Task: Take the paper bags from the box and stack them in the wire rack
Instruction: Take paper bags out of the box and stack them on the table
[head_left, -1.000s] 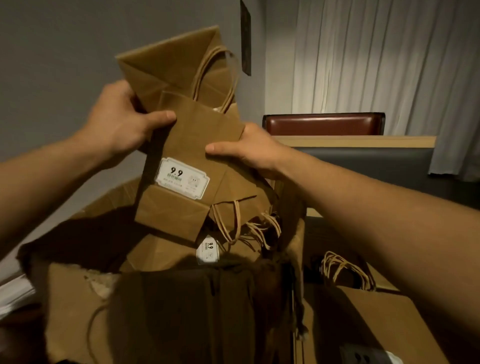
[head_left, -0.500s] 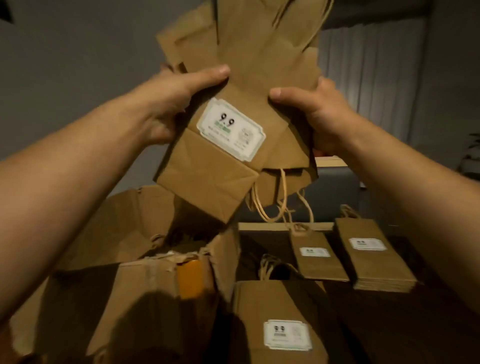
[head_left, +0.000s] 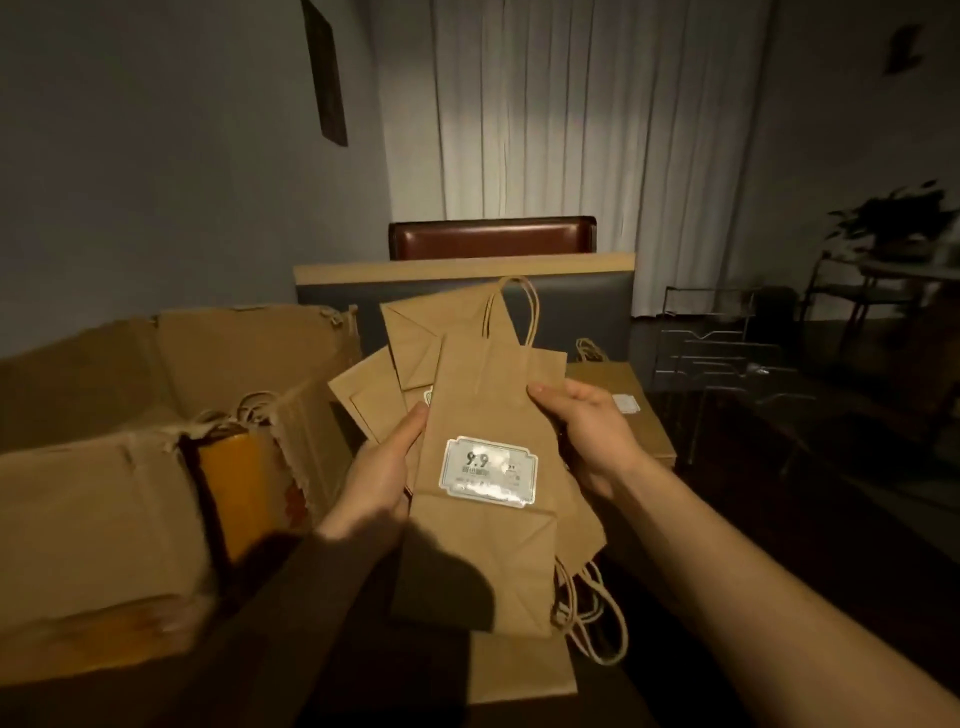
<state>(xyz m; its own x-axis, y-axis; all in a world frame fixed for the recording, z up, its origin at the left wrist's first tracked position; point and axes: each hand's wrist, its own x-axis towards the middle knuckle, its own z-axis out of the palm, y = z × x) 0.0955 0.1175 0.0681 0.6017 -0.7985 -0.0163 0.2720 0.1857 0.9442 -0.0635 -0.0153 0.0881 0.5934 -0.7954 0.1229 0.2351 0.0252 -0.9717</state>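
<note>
Brown kraft paper bags, a loose bundle of several, are held up between both hands in front of the chest, with the open cardboard box to the left and the wire rack well apart to the right, on the dark tabletop. The left hand is curled round the bundle's left edge, thumb on the front; the right hand clamps the right edge the same way, so each grip is closed on the bags. The front bag sits square between the two grips with its label facing up, but the bags behind fan out to the upper left, and handles dangle below. The step seems to be squaring the bundle before carrying it over. It would go best by tapping the edges level, turning any reversed bags so the handles agree, then sliding the stack in without snagging a handle on the wires. More bags lie flat on the tabletop beyond.
</note>
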